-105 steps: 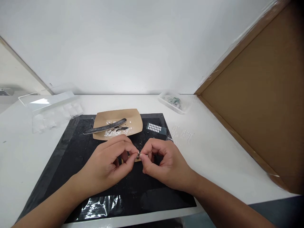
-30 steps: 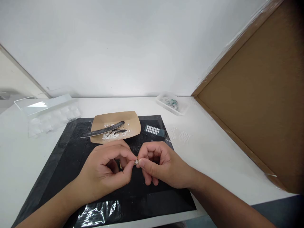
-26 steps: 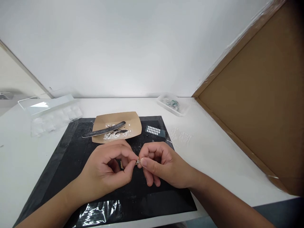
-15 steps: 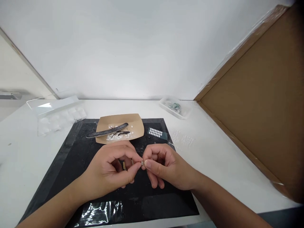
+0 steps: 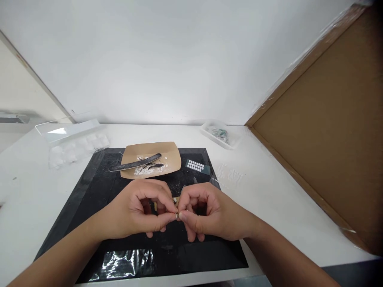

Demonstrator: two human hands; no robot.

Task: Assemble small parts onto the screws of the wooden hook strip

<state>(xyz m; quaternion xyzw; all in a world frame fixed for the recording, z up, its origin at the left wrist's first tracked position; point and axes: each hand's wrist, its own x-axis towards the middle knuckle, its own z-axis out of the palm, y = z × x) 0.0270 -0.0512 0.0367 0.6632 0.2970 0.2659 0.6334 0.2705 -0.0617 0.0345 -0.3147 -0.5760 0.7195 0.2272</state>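
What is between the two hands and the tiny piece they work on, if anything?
Nothing visible. The left hand and the right hand both pinch the tiny pale piece directly with their fingers, above the black rectangular mat.

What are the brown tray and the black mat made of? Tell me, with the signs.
Brown tray: seemingly kraft paperboard, matte tan with upturned edges. Black mat: probably rubber or plastic sheet, dull, scuffed, white specks; the exact material is unclear.
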